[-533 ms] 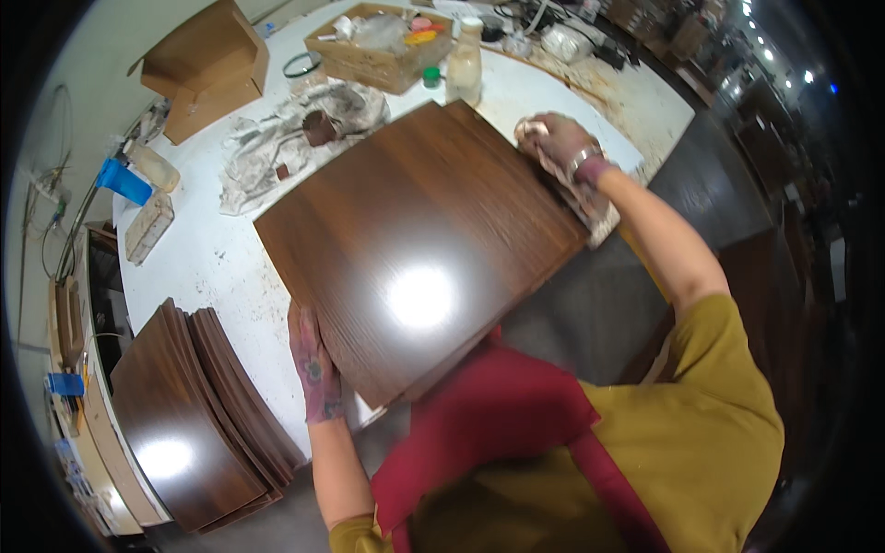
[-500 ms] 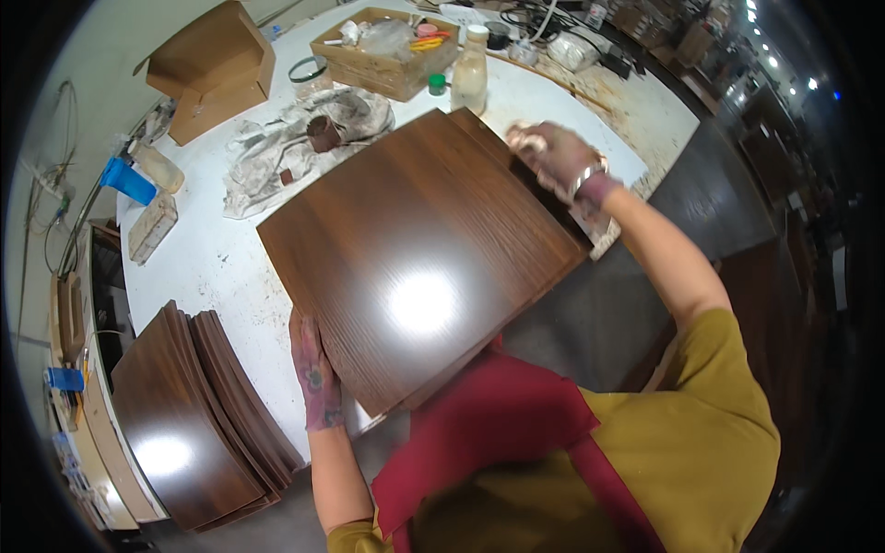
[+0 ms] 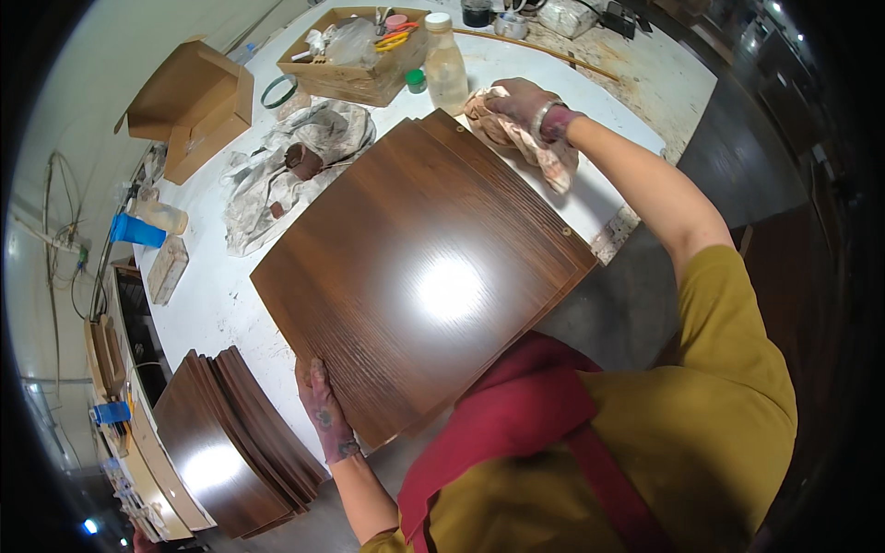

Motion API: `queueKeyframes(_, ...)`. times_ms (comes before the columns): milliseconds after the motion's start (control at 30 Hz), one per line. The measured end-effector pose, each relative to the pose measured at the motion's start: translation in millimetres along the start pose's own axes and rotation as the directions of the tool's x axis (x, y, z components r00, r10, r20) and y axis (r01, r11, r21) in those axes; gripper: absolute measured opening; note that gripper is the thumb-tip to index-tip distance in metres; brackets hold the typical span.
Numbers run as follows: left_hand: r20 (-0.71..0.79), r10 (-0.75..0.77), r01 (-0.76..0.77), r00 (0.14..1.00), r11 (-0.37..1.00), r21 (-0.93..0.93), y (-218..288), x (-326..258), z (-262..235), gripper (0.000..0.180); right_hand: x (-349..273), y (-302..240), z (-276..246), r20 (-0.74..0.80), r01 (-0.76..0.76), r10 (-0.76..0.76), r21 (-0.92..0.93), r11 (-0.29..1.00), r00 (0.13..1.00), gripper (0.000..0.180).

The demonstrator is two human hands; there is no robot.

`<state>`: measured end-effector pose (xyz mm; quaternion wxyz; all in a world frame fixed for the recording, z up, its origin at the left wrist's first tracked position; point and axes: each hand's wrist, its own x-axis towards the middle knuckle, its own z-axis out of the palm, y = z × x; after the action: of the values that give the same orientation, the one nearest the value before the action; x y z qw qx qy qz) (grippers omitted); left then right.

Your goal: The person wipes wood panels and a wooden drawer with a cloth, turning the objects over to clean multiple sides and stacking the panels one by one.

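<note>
In the head view, the landmark is the capped bottle (image 3: 447,74) of pale liquid. On the bottle's near side, the dark brown panel (image 3: 396,249) lies flat on the white table (image 3: 212,318), one side reaching past the table's near edge. Its face is glossy wood grain in lighter and darker bands, with a bright glare patch. Along its right side a strip of a lower panel (image 3: 516,184) shows from underneath, marked by two small round brass-coloured spots.

The left hand (image 3: 325,415), toward the person and left of the bottle, rests against the panel's lower left edge with its fingers stretched upward; whether it grips or merely steadies, I cannot tell. The right hand (image 3: 527,103), just right of the bottle, is closed on a crumpled, brown-stained cloth (image 3: 525,147), which hangs beside the panel's right side; its arm reaches forward, elbow bent.

The panel sits diagonally, one corner pointing away from the person, near the bottle's base. The grain runs from the bottle's side down toward the right. The sides look nearly equal, so the long axis is hard to tell.
</note>
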<state>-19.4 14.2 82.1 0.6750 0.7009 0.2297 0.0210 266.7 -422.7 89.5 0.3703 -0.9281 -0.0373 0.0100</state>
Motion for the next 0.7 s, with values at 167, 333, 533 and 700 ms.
queueKeyframes(167, -0.074, 0.23, -0.221, 0.97, 0.968, 0.115, 12, 1, -20, 0.047, -85, -44, -9, 0.009, 0.147, -0.147, 0.031, 0.989, 0.989, 0.038)
queueKeyframes(333, 0.125, 0.287, -0.307, 0.95, 0.932, 0.192, 169, -16, -69, 0.062, -122, -124, -31, 0.256, 0.083, -0.108, 0.107, 0.991, 0.961, 0.033)
queueKeyframes(533, 0.448, 0.885, -0.807, 0.127, -0.171, 0.565, 262, -13, -30, 0.044, -94, -252, -94, 0.075, 0.525, -0.605, 0.42, 0.74, 0.793, 0.051)
queueKeyframes(700, 0.768, 0.577, -0.854, 0.279, 0.515, -0.076, 231, -47, 151, 0.055, -121, -242, -168, 0.347, 0.134, -0.327, 0.478, 0.868, 0.879, 0.065)
